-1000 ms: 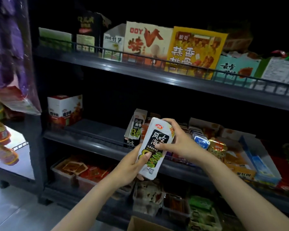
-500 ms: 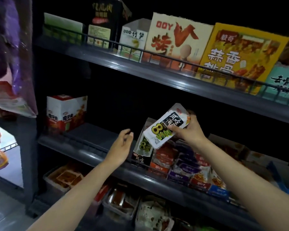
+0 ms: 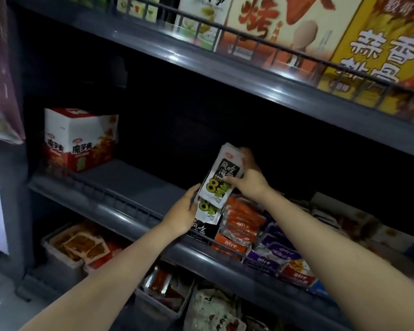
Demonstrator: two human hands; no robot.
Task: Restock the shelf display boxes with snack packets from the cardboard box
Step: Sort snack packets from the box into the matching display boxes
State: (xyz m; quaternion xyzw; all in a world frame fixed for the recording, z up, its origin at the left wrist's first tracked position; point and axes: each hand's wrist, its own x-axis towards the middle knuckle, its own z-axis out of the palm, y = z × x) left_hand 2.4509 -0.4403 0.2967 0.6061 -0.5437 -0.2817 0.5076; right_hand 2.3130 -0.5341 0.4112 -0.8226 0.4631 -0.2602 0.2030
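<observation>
The snack packet (image 3: 221, 177) reads "风吃" above a large "8", the display box (image 3: 202, 231) "风吃", the red-and-white carton (image 3: 81, 139) "魔芋爽", the cream carton (image 3: 261, 20) "烤", the yellow carton (image 3: 380, 48) "蒜香", and the purple packets (image 3: 280, 253) "劲仔".

dim, low-contrast view lit from the near side. the snack packet (image 3: 221, 177) shows bright, the display box (image 3: 201, 231) beneath it darker; the far back of the middle shelf (image 3: 129, 185) sinks into near-black shadow. soft glare streaks line the upper shelf edge (image 3: 225, 72). the purple bag (image 3: 0, 68) at the left is blurred; wide-angle distortion bends the shelves toward the corners.
</observation>
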